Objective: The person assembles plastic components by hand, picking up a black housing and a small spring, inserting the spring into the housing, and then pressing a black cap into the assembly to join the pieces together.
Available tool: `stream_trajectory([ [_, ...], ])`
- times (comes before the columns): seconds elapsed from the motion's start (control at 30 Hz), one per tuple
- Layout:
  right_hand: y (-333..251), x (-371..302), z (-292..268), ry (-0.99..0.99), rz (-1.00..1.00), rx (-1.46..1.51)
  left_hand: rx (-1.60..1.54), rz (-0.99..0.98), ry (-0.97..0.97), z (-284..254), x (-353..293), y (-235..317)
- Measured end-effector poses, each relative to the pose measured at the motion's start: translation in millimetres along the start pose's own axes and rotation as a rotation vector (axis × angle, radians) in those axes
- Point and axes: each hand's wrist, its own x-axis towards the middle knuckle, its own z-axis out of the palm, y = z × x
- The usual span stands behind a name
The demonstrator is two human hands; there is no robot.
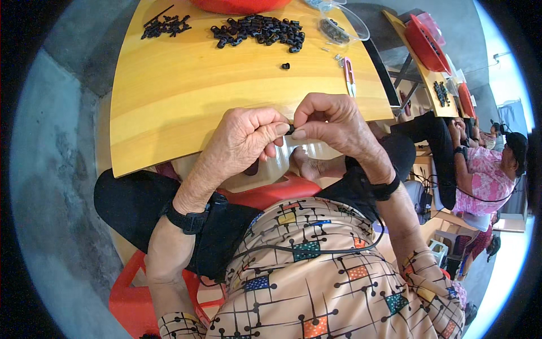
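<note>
Just beyond the near edge of the yellow table, my left hand (245, 135) and my right hand (333, 121) meet in the middle. A small black plastic part (291, 129) is pinched between the thumbs and forefingers of both. Fingertips cover most of it, so its exact shape is hidden. On the tabletop ahead lies one loose black plastic piece (285, 66). Farther back is a heap of similar black pieces (262, 31), with a pile of thinner black pieces (166, 26) to its left. Pink-handled thread snips (349, 78) rest right of the loose piece.
A red basin (240, 4) stands at the table's far edge, and a clear plastic tub (337, 31) holding small parts is at the far right. Below my hands is a red stool (271, 192). A person (485, 175) sits by another table (437, 96) on the right.
</note>
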Motion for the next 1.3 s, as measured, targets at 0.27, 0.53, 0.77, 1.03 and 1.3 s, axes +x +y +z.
stream_trajectory([
  [0.27, 18.7, 14.1, -2.5, -0.123, 0.029, 0.255, -0.056, -0.016, 0.02, 0.9, -0.9, 3.3],
  [0.53, 13.9, 12.5, 2.3, -0.037, 0.044, 0.265, -0.251, -0.055, 0.02, 0.4, -3.6, 0.4],
  [0.77, -1.0, 15.1, -0.8, 0.017, 0.011, 0.228, -0.411, -0.052, 0.017, -3.1, -3.6, -0.5],
  [1.03, 19.5, 70.6, -35.3, 0.379, -0.017, -0.32, -0.537, -0.102, 0.08, -5.5, -2.8, -0.9],
  [1.3, 37.4, 86.5, -31.5, 0.371, -0.32, -0.727, -0.699, -0.08, 0.12, -6.4, -0.2, -2.5],
])
